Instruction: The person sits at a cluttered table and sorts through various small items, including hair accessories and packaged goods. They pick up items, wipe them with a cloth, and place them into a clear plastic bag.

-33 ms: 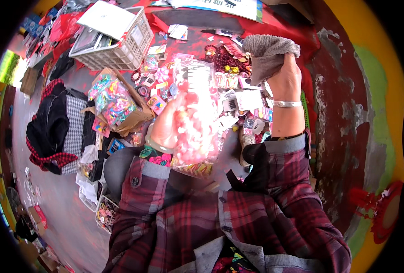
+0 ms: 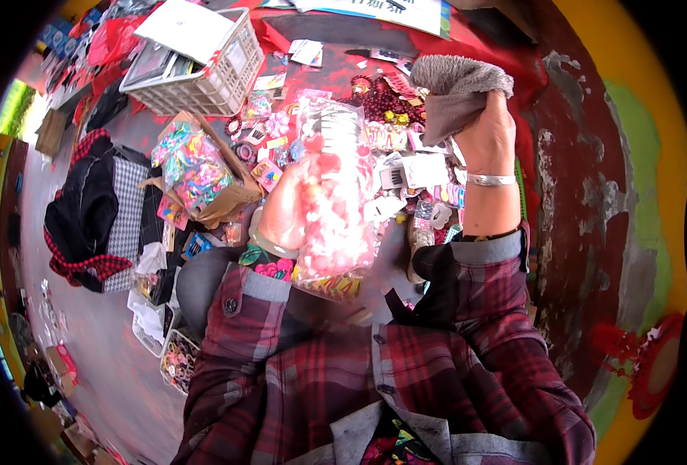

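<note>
My left hand [image 2: 283, 209] is closed on the left side of a clear plastic bag [image 2: 336, 201]. Pink and red pieces fill the bag, but glare washes out their exact kind. Its fingertips are partly lost behind the bag and in the bright light. Raised at the upper right, my right hand [image 2: 489, 136] grips a grey cloth [image 2: 461, 89] that is bunched over the fingers. Below and beyond both hands lie hair clips, beaded dark-red hair ties [image 2: 378, 101] and small carded packs [image 2: 425, 170].
Left of my left hand stands an open cardboard box [image 2: 231, 190] of colourful small packets. Behind it is a white plastic crate [image 2: 231, 74] with flat items. A black jacket [image 2: 88, 213] lies farther left, near a basket of hair ties [image 2: 179, 360]. A peeling wall [image 2: 580, 209] rises at the right.
</note>
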`<act>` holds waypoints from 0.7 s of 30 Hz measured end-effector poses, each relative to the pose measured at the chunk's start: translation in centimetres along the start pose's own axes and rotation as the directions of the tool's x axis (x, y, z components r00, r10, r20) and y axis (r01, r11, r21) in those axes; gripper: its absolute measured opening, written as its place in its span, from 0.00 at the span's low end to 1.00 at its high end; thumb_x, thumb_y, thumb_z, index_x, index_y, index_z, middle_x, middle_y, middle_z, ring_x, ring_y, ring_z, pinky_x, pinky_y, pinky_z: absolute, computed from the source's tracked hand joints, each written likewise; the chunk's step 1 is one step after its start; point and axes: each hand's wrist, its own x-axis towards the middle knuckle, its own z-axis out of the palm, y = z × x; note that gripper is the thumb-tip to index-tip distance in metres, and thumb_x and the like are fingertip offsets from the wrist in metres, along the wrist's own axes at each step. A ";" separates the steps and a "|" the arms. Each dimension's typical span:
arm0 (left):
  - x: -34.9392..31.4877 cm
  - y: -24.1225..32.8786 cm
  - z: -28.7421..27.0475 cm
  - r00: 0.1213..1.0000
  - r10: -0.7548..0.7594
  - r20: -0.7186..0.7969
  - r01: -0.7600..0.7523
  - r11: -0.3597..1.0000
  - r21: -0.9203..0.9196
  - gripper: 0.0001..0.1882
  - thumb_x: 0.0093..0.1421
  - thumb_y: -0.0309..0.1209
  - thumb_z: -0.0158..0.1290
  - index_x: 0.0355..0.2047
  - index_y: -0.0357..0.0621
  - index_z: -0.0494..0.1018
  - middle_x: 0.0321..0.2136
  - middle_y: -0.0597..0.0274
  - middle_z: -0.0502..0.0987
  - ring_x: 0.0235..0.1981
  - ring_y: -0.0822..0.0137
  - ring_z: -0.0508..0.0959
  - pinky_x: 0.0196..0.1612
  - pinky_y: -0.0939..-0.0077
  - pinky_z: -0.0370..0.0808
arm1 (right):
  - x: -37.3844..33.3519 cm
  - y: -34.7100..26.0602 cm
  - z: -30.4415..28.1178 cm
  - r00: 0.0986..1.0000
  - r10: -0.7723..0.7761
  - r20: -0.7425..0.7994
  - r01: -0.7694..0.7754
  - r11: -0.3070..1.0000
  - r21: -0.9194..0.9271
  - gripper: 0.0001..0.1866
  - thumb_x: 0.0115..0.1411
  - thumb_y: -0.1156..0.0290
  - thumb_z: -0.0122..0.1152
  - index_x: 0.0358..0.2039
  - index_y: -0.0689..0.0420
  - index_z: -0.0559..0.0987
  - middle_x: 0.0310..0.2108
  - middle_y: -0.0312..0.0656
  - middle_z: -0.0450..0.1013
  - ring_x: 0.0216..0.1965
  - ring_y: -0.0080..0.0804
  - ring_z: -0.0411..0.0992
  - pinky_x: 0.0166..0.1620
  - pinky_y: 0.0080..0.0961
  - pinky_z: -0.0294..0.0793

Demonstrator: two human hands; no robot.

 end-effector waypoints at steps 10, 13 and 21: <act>0.3 -0.9 -1.0 0.995 0.031 -0.094 -0.026 0.998 0.052 0.23 0.63 0.46 0.42 0.49 0.41 0.66 0.43 0.55 0.74 0.45 0.60 0.74 0.49 0.63 0.72 | -4.9 1.8 5.4 0.889 -0.267 0.373 0.354 0.916 -0.188 0.16 0.63 0.69 0.44 0.48 0.64 0.69 0.49 0.46 0.68 0.52 0.39 0.65 0.58 0.38 0.62; 1.0 -1.5 -0.7 0.991 0.118 -0.069 -0.116 0.993 0.027 0.26 0.64 0.50 0.38 0.51 0.43 0.64 0.47 0.56 0.72 0.47 0.59 0.73 0.50 0.60 0.71 | -5.9 4.0 5.1 0.864 0.034 0.503 0.110 0.961 -0.253 0.17 0.56 0.78 0.47 0.48 0.61 0.71 0.41 0.40 0.71 0.43 0.29 0.69 0.46 0.25 0.69; 0.5 -1.7 1.9 0.955 0.294 0.027 -0.295 0.955 0.025 0.25 0.66 0.46 0.33 0.59 0.47 0.56 0.55 0.57 0.62 0.55 0.61 0.66 0.57 0.64 0.64 | -6.0 4.1 4.3 0.567 0.269 0.779 0.533 0.601 -0.596 0.26 0.52 0.61 0.59 0.51 0.56 0.70 0.55 0.53 0.63 0.61 0.50 0.54 0.63 0.41 0.49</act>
